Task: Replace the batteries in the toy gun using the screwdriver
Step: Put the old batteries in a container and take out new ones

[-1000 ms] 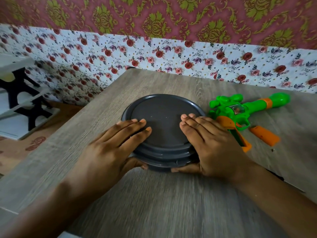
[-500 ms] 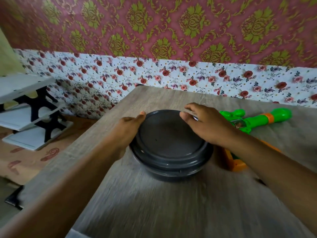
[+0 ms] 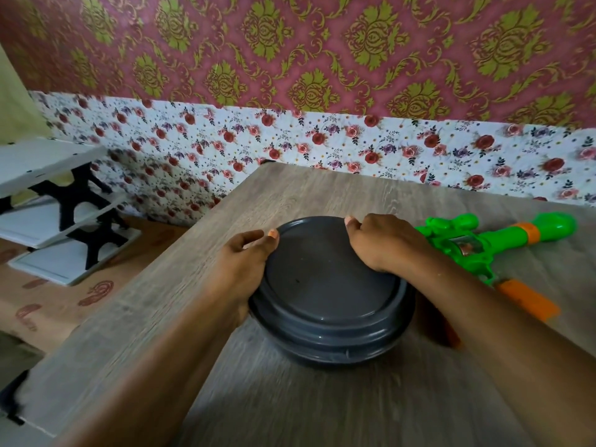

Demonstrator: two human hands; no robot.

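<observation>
A round dark grey container (image 3: 329,337) with its lid (image 3: 325,279) on stands in the middle of the wooden table (image 3: 322,408). My left hand (image 3: 248,262) grips the lid's left rim, thumb on top. My right hand (image 3: 383,243) curls over the lid's far right rim. The green and orange toy gun (image 3: 483,243) lies to the right behind my right forearm, barrel pointing right. An orange piece (image 3: 529,298) lies beside it. No screwdriver or batteries are in sight.
The table's left edge (image 3: 135,301) drops to a floor with a patterned mat. A white shelf unit with black brackets (image 3: 64,204) stands at the left. Floral wallpaper (image 3: 354,146) backs the table's far edge.
Both hands have slid from lying flat on the lid to gripping its far rim. The camera has tilted up and moved closer.
</observation>
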